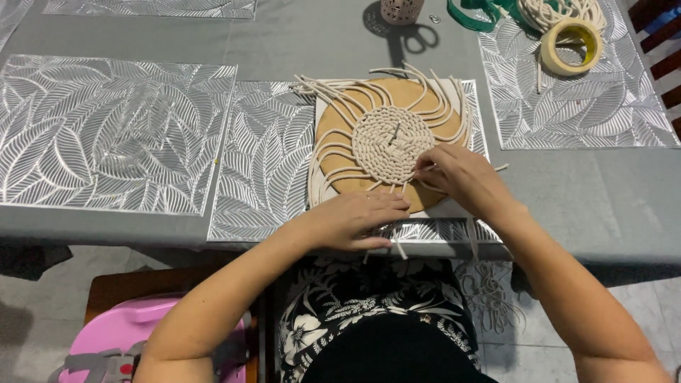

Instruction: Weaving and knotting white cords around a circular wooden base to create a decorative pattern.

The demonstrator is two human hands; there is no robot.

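Nearest to us, low in the view, we see a smooth pink plastic seat (120, 333) at the left and our lap in a black fabric printed with white flowers (340, 312). Above that, at the table's near edge, our left hand (355, 216) lies palm down with the fingers loosely curled, resting on the rim of the work; we cannot tell whether it pinches a cord beneath it. Our right hand (461, 177) sits just beyond, fingers bent and closed on cord ends at the lower right rim of the woven cord disc (392, 144). That disc is a tight round spiral of cream rope, ribbed and matte, with a pin upright at its centre, and it rests on a flat round tan board (333, 135). Loose cords (340, 89) fan out from it in curved strands over the board's left and far sides, and a few ends hang off the table edge. The board lies on a shiny silver placemat (266, 156) embossed with leaves; like mats flank it on the grey tablecloth (603, 191). Farther off, on the right-hand mat, we see a roll of cream tape (572, 47) lying flat beside a coil of cream rope (557, 13), a green ribbon (479, 14), and a pink perforated cup (401, 10) whose contents we cannot see.
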